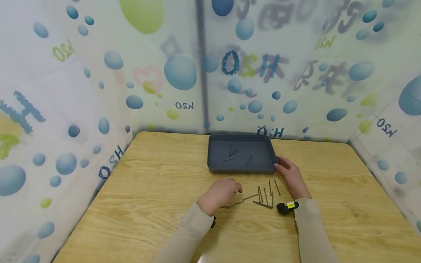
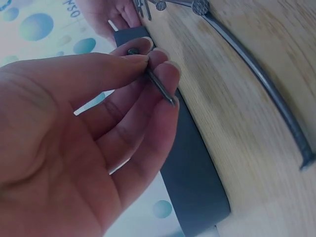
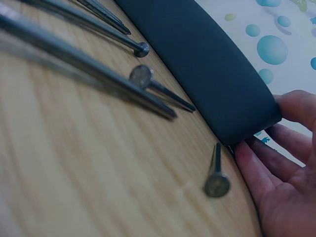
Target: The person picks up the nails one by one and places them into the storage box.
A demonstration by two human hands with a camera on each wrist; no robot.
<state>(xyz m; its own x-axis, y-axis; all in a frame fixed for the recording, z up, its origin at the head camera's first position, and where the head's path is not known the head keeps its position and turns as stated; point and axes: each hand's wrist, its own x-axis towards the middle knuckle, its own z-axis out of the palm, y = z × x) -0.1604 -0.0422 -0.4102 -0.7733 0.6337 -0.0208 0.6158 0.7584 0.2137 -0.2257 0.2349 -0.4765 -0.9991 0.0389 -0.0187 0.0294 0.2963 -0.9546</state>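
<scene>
Left wrist view shows a single nail (image 2: pixel 152 79) pinched between the thumb and the fingertips (image 2: pixel 168 74) of the left hand (image 2: pixel 74 143), its head up by the thumb tip and its point slanting down past the fingers. In the head view this left hand (image 1: pixel 221 193) hovers just above the wooden table (image 1: pixel 148 204), fingers curled in, right beside the loose nails (image 1: pixel 264 195) scattered on the wood in front of the tray. A longer nail (image 2: pixel 256 74) lies flat on the table just beyond the pinching fingers.

The right hand (image 1: pixel 291 175) rests at the near right corner of the dark grey tray (image 1: pixel 213 164), its fingers lightly curved against the tray's outer wall; the right wrist view shows the fingertips (image 3: pixel 256 168) touching that wall (image 3: pixel 207 74) without wrapping round it. One short nail (image 3: pixel 216 173) lies on the wood just beside those fingertips, and several more lie further along.

Inside the tray lie a few nails (image 1: pixel 235 153). A small black and yellow device (image 1: pixel 287 207) sits at the right wrist. Walls printed with blue bubbles (image 1: pixel 179 71) enclose the table.
</scene>
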